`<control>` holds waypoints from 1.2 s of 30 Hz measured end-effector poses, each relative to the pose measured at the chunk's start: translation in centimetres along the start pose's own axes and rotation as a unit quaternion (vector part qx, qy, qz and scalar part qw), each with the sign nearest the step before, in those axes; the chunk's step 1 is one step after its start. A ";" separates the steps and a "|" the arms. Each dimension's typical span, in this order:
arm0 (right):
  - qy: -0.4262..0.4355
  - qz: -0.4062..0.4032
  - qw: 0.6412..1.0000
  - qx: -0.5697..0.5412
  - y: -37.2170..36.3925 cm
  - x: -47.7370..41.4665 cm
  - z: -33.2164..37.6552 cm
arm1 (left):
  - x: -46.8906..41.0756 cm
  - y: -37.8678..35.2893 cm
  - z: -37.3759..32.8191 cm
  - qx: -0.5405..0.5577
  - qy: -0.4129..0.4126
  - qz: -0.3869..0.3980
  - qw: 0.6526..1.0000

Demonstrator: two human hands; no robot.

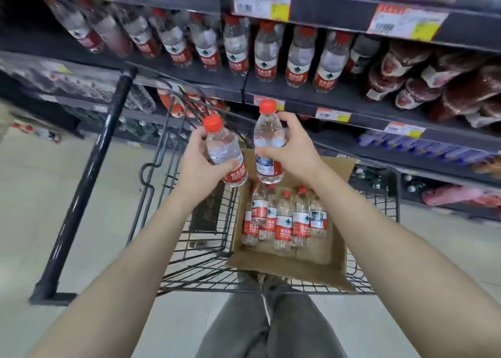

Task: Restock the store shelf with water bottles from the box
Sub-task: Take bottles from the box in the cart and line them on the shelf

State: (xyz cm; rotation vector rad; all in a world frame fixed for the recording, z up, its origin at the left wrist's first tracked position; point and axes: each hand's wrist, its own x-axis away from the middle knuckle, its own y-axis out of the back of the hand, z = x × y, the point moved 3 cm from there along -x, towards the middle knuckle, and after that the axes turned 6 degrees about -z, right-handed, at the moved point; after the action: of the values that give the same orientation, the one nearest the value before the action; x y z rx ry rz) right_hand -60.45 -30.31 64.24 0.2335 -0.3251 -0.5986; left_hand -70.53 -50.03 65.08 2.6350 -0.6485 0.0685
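Now, left bottle [225, 151] labelled 农夫山泉, right bottle [268, 132]

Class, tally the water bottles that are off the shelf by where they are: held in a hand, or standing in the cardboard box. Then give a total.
Held bottles: 2 (left-hand bottle in the left hand, right-hand bottle in the right hand)
Boxed bottles standing in the cardboard box: 6
Total: 8
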 end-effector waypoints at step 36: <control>0.218 0.025 0.975 0.031 -50.5 10.3 45.2 | -0.9 68.8 0.5 0.031 -0.132 -0.145 0.980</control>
State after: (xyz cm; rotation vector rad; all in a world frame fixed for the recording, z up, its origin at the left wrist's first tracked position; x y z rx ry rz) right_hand -94.79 -82.25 92.87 0.4076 0.0756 -0.4731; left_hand -102.56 -104.97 91.32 2.7950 -0.3411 -0.3583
